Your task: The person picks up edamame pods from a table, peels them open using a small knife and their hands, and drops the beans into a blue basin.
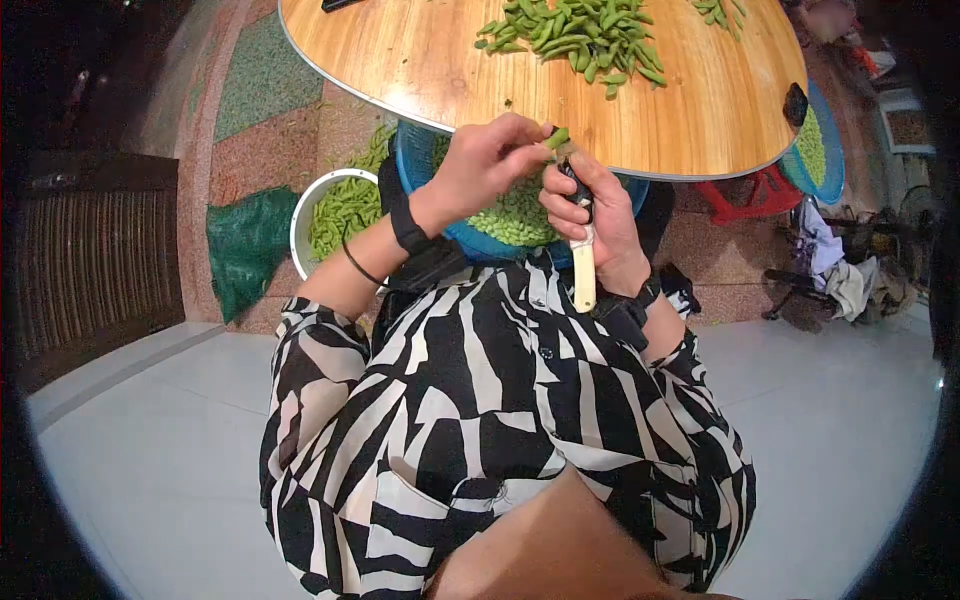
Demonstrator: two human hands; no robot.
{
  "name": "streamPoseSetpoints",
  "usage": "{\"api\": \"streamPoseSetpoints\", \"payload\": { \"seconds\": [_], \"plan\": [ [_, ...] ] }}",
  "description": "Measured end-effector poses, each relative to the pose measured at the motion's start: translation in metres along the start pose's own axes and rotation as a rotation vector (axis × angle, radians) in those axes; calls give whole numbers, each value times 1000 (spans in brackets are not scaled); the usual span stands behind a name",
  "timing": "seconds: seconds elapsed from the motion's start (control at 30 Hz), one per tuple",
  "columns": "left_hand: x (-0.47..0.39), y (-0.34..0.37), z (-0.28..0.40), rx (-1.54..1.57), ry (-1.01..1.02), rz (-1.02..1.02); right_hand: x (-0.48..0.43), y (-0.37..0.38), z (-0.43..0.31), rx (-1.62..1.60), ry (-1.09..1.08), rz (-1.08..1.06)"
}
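My left hand [491, 166] pinches a green soybean pod [557, 139] between thumb and fingers, near the table's edge. Around a knife's cream-coloured handle [583, 270] my right hand [592, 199] is closed; dark wrapping covers its upper part, and the blade is mostly hidden by the fingers and pod. Both hands meet above a blue basket [407, 161] on my lap side, which holds shelled green beans [517, 217]. A heap of unshelled pods [581, 34] lies on the wooden table [420, 67] beyond the hands.
A white bucket [298, 225] of pods stands at the left, beside a green sack [247, 247]. More pods [720, 13] lie at the table's far right. A second blue basket [832, 161] with shelled beans and a red plastic stool [754, 196] are at the right.
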State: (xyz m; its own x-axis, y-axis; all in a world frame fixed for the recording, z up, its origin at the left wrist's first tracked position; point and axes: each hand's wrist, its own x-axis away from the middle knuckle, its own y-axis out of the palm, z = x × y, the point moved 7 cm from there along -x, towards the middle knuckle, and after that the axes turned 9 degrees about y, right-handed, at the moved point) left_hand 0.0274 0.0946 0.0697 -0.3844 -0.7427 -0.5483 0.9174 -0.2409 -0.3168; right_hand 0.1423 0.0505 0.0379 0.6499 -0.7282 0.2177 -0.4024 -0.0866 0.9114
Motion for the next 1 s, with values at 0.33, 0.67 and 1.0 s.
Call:
{"api": "streamPoseSetpoints", "payload": {
  "seconds": [0.33,0.67,1.0],
  "plan": [
    [-1,-1,31,-389,331,9,-6,-8,13,-257,80,-28],
    [17,10,-16,339,-538,-4,14,-4,-16,873,-354,465],
    [15,14,16,-119,-247,-56,22,15,-32,1664,-847,557]
  ]
}}
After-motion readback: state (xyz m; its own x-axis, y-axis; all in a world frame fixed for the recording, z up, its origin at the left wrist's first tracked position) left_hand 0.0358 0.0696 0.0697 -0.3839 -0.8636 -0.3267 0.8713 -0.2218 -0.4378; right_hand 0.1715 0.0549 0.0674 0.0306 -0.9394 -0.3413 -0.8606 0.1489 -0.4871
